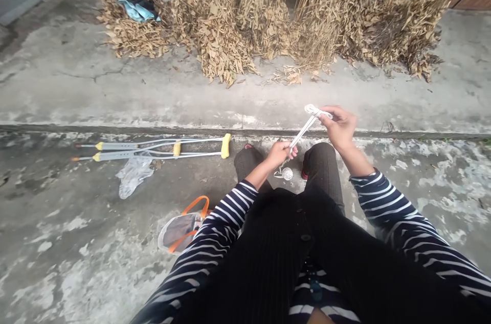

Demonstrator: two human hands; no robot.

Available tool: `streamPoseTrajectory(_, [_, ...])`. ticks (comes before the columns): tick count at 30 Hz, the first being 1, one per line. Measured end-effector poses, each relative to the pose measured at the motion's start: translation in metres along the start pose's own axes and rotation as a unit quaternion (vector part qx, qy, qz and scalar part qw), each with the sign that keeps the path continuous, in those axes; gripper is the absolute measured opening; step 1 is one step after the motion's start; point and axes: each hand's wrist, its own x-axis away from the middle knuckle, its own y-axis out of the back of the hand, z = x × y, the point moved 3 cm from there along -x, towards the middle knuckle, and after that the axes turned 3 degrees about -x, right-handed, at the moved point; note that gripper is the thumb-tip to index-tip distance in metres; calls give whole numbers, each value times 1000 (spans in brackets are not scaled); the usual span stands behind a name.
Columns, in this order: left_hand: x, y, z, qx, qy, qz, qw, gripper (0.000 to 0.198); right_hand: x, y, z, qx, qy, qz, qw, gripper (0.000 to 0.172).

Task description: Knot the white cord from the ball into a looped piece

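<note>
The long sleeves (pixel 401 227) have black and white horizontal stripes, and the same stripes show low down at the front opening. Over them hangs a black ribbed cardigan (pixel 268 262) with a dark round button (pixel 306 237). The trousers (pixel 324 176) are black, and a small red patch (pixel 304 175) shows at one foot.

Ahead of the left hand (pixel 278 154) and right hand (pixel 339 127), a hand can pass forward over the concrete step (pixel 245 104) as far as the dried plant stalks (pixel 222 22) banked along its far side. The white sticks (pixel 305 131) span the gap between the hands. Just below them rise the person's knees (pixel 247 163), with a ball of twine (pixel 287 174) between them. Leftward, aluminium crutches (pixel 153 149) and a plastic bag (pixel 134 176) lie in a low sideways reach. An orange-handled bag (pixel 180 229) lies against the left forearm (pixel 257 173), perhaps partly beneath it.
</note>
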Motion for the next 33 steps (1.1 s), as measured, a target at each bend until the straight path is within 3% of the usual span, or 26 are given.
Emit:
streamPoseTrajectory(5, [27, -7, -13, 1, -12, 112, 994, 19, -11, -7, -23, 36, 17, 2, 999, 30])
streamPoseTrajectory(9, [41, -9, -42, 2, -30, 174, 984, 16, -4, -6, -44, 141, 68, 84, 984, 32])
streamPoseTrajectory(13, [33, -7, -81, 6, -49, 215, 975, 23, 21, 2, -55, 208, 104, 157, 960, 34])
streamPoseTrajectory(16, [18, -4, -109, 12, -62, 197, 978, 24, 41, 7, -52, 191, 140, 195, 952, 35])
streamPoseTrajectory(19, [1, 4, -129, 42, -62, 135, 988, 16, 53, 12, -41, 130, 150, 200, 959, 32])
streamPoseTrajectory(22, [-13, 13, -137, 74, -45, 85, 993, 12, 57, 16, -29, 49, 99, 183, 977, 25])
streamPoseTrajectory(24, [-19, 18, -138, 59, -29, 73, 995, 12, 58, 17, -21, -16, 51, 188, 981, 32])
streamPoseTrajectory(28, [-32, 29, -141, -44, 7, 80, 996, 21, 59, 20, -2, -108, -7, 230, 967, 37])
streamPoseTrajectory(31, [-46, 37, -139, -163, 24, 107, 981, 26, 54, 19, 9, -181, -49, 261, 947, 33])
streamPoseTrajectory(33, [-54, 41, -133, -234, 28, 88, 968, 21, 49, 16, 14, -236, -86, 262, 932, 31])
